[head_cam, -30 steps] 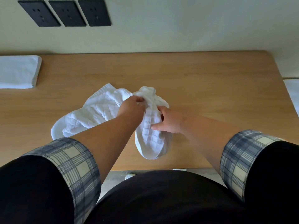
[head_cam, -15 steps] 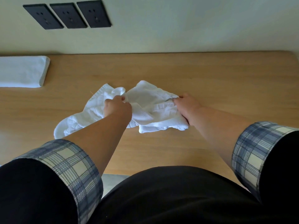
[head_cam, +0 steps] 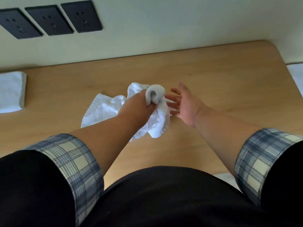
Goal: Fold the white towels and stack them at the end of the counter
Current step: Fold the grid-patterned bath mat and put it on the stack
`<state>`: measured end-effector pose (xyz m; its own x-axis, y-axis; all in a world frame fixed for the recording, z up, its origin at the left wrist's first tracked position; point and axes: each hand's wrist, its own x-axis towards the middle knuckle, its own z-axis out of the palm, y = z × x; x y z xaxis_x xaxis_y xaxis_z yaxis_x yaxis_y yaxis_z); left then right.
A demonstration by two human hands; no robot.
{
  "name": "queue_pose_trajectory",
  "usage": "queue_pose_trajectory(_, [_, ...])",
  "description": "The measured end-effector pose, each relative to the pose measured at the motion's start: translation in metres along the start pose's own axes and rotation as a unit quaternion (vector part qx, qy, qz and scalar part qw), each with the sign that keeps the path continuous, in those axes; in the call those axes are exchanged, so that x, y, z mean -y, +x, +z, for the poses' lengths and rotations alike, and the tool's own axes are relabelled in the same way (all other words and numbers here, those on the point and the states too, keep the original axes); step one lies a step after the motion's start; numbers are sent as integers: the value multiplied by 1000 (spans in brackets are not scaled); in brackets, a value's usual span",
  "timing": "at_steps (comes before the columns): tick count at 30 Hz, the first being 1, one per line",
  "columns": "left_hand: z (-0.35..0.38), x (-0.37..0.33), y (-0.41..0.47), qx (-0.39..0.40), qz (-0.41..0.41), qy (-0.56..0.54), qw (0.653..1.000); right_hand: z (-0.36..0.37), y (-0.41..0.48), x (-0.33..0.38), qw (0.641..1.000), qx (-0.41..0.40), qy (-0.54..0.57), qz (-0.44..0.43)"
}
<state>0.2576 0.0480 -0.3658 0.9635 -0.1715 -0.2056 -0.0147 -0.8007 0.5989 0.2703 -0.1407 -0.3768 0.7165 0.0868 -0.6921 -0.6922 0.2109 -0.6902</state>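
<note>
A crumpled white towel (head_cam: 105, 110) lies in the middle of the wooden counter (head_cam: 213, 82). My left hand (head_cam: 139, 105) is shut on a bunched part of it and lifts that part off the wood, so a loop of cloth curls over my knuckles and a fold hangs below. My right hand (head_cam: 185, 105) is just to the right of the bunch, fingers spread, its fingertips at the cloth's edge and gripping nothing. A folded white towel (head_cam: 11, 92) rests at the counter's far left end.
The counter meets a pale wall with three black socket plates (head_cam: 49, 20). Its right end is rounded, and a white surface (head_cam: 296, 76) shows beyond it. My black top fills the bottom of the view.
My right hand has let go of the towel and opened. My left hand has gathered the cloth and raised it to the right. The view has tilted, shifting the folded towel left.
</note>
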Motion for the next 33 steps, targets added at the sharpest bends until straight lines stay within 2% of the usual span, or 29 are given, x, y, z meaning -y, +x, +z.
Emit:
queue_pose_trajectory(1, [-6,5,3,-4,-28,-19,999,1,-5,-6,996,4,-82,-39])
queue_pose_trajectory(3, [-18,10,9,-10,-70,-90,993,5,-16,-18,965,42,-249,-74])
queue_pose_trajectory(5, [-25,8,12,-17,-82,-168,982,14,-18,-30,923,65,-372,-80])
queue_pose_trajectory(6, [-27,8,12,-16,-79,-179,980,20,-20,-32,910,44,-404,-85])
queue_pose_trajectory(8, [-29,11,13,-10,-69,-170,983,30,-23,-29,918,-31,-383,-96])
queue_pose_trajectory(12, [-39,22,13,-28,-59,-139,988,28,-31,-5,961,-183,-173,-111])
queue_pose_trajectory(14, [-43,25,12,-50,-48,-122,990,18,-36,6,965,-228,-74,-107])
queue_pose_trajectory(18, [-52,16,16,-74,-55,-104,990,-6,-35,27,949,-289,52,-110])
queue_pose_trajectory(21, [-61,3,27,-90,-64,-110,988,-27,-34,35,943,-319,43,-87])
queue_pose_trajectory(24, [-64,-12,35,-103,-65,-135,983,-47,-30,31,936,-329,57,-115])
queue_pose_trajectory(27, [-59,-25,31,-103,-49,-116,987,-66,-23,25,936,-319,-134,-55])
queue_pose_trajectory(29, [-50,-33,22,-44,1,-64,997,-75,-16,25,940,-301,-158,-35])
queue_pose_trajectory(31, [-37,-43,9,93,41,28,994,-80,-11,33,962,-257,-80,-47])
queue_pose_trajectory(33, [-18,-53,-4,245,51,110,962,-83,-8,43,984,-169,-6,-60])
